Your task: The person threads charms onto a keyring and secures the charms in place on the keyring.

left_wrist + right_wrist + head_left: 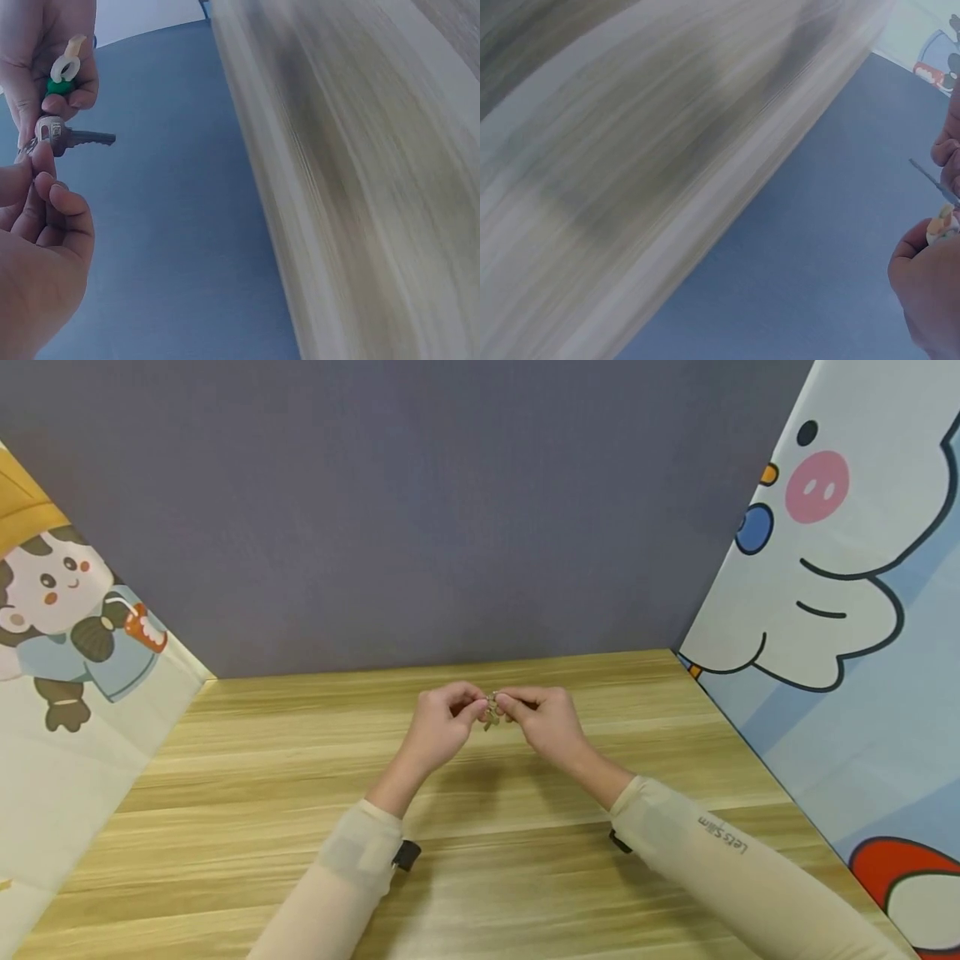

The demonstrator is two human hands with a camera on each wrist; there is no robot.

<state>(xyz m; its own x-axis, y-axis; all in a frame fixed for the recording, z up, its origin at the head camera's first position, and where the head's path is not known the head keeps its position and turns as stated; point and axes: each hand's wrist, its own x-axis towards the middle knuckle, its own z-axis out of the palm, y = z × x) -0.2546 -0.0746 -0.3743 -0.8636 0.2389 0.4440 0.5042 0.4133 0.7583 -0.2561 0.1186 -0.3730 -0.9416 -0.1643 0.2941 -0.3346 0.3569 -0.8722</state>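
Held up above the table, a metal key [90, 138] hangs between the two hands, its toothed blade pointing outward. My left hand [442, 727] pinches a small metal key ring [28, 147] beside the key's head, mostly hidden by fingertips. Opposite it, my right hand [547, 722] pinches at the same ring with thumb and fingers. A small charm [66, 67] in white, green and pale orange pokes out by the right hand's fingers. The right wrist view catches only part of both hands, the key blade [930, 178] and the charm at its edge.
A wood-grain table [300, 827] lies below the hands. Behind it rises a grey-blue panel [420, 510]. Cartoon-printed panels stand at the left [90, 660] and right [810, 610].
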